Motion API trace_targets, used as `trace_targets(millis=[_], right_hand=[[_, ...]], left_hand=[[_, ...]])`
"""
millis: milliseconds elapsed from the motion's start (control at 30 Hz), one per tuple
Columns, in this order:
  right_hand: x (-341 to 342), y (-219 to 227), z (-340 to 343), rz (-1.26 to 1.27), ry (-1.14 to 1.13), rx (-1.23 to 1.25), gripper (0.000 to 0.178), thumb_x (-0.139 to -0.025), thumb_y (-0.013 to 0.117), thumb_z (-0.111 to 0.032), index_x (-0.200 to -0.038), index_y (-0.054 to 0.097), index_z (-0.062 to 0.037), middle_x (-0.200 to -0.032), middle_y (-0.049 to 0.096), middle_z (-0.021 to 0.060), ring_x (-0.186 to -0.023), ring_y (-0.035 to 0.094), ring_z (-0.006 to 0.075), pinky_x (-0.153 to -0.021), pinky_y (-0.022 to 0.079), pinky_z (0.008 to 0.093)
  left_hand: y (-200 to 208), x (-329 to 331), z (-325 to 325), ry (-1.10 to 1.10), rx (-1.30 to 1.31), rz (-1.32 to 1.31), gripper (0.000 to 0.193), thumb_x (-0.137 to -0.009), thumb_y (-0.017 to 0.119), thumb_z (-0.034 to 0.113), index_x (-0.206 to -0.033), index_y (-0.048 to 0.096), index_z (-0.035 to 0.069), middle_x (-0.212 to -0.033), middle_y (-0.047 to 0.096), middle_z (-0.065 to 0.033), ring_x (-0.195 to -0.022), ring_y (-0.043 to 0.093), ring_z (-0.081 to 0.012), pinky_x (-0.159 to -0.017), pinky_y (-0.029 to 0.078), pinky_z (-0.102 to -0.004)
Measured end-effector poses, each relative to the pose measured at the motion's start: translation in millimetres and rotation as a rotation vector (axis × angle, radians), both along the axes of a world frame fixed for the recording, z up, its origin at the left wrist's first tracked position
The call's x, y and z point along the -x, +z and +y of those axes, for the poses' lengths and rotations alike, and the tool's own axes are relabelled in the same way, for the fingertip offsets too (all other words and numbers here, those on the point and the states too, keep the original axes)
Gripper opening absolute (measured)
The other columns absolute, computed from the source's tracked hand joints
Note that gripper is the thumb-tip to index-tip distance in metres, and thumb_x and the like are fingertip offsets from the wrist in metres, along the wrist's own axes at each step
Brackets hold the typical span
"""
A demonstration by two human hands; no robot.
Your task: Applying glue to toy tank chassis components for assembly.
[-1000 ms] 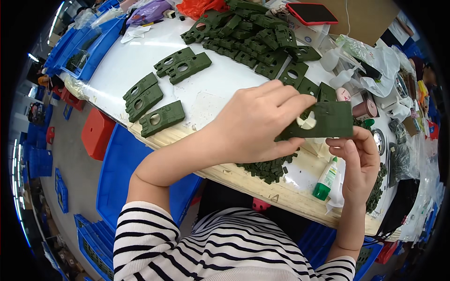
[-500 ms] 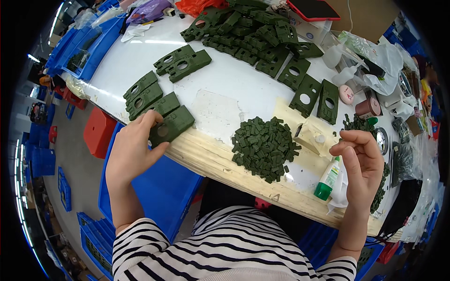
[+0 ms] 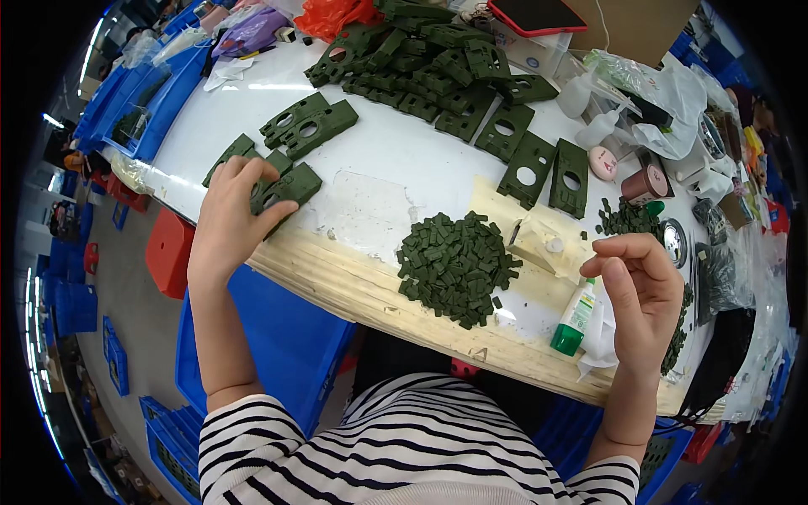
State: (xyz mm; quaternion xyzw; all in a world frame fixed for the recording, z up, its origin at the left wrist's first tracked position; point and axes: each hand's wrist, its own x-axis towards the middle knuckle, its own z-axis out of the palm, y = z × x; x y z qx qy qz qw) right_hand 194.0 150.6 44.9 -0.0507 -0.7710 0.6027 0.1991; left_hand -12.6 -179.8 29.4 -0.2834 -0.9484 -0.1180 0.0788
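My left hand (image 3: 231, 215) curls over a short row of dark green plastic toy-tank hulls at the table's near left. Its thumb and index finger close around the nearest hull (image 3: 301, 183), and the hand hides part of the row. Another hull (image 3: 227, 157) of that row shows beyond the knuckles. My right hand (image 3: 644, 295) hovers over the right side with its fingers loosely bent and the thumb apart, and nothing shows between them. Just left of it lies a white glue bottle (image 3: 577, 316) with a green cap. A heap of small green pieces (image 3: 454, 268) sits between my hands.
Two hulls (image 3: 311, 126) lie together farther back, and a large pile of hulls (image 3: 421, 63) spreads along the far side. A yellowed block (image 3: 539, 244) stands beside the heap. Bottles, jars and plastic bags (image 3: 665, 88) crowd the right. A blue crate (image 3: 261, 337) sits below the table edge.
My left hand has moved away from me, and the nearest hull has slid with it, closer to the others in its row. My right hand has stayed nearly in place. The view has shifted slightly.
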Motion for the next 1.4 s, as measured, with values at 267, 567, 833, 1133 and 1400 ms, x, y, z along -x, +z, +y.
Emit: trace_targets(millis=[267, 567, 833, 1133, 1400], right_hand=[[1, 11, 50, 0.244, -0.270, -0.155, 0.011, -0.089, 0.062, -0.003, -0.097, 0.063, 0.0049, -0.086, 0.064, 0.0043, -0.076, 0.059, 0.0071, -0.071, 0.046, 0.0198], [10, -15, 112, -0.419, -0.224, -0.725, 0.012, -0.074, 0.070, -0.004, -0.084, 0.065, 0.0010, -0.072, 0.067, 0.0097, -0.065, 0.063, 0.0178, -0.063, 0.048, 0.0284], [24, -35, 115, -0.529, -0.192, -0.789, 0.014, -0.070, 0.072, -0.003, -0.082, 0.066, 0.0004, -0.071, 0.066, 0.0121, -0.065, 0.064, 0.0241, -0.062, 0.049, 0.0333], [26, -37, 117, -0.587, -0.205, -0.710, 0.012, -0.070, 0.073, -0.003, -0.078, 0.066, 0.0025, -0.068, 0.065, 0.0107, -0.063, 0.061, 0.0190, -0.061, 0.048, 0.0309], [22, -39, 127, -0.562, -0.202, -0.616, 0.014, -0.074, 0.073, -0.004, -0.079, 0.062, 0.0023, -0.067, 0.062, 0.0077, -0.062, 0.057, 0.0155, -0.060, 0.047, 0.0297]], left_hand=[[-22, 74, 44, -0.042, 0.095, 0.099, 0.027, -0.076, 0.074, 0.019, -0.095, 0.063, 0.004, -0.095, 0.058, -0.0132, -0.095, 0.053, -0.0308, -0.083, 0.045, -0.0389], [2, 45, 84, -0.266, -0.187, 0.155, 0.023, -0.075, 0.074, 0.012, -0.081, 0.056, -0.001, -0.094, 0.059, -0.0113, -0.083, 0.055, -0.0266, -0.071, 0.046, -0.0350], [38, -11, 188, -0.673, -0.652, -0.047, 0.045, -0.073, 0.077, 0.011, -0.111, 0.054, 0.004, -0.092, 0.060, -0.0051, -0.089, 0.061, -0.0165, -0.078, 0.048, -0.0296], [-9, -16, 199, -0.653, -0.860, -0.420, 0.055, -0.074, 0.077, 0.008, -0.119, 0.047, 0.002, -0.103, 0.055, -0.0033, -0.080, 0.053, -0.0085, -0.068, 0.045, -0.0222], [-13, -14, 202, -0.496, -1.084, -0.847, 0.051, -0.077, 0.075, 0.006, -0.116, 0.043, 0.002, -0.097, 0.063, -0.0102, -0.074, 0.061, -0.0122, -0.068, 0.051, -0.0262]])
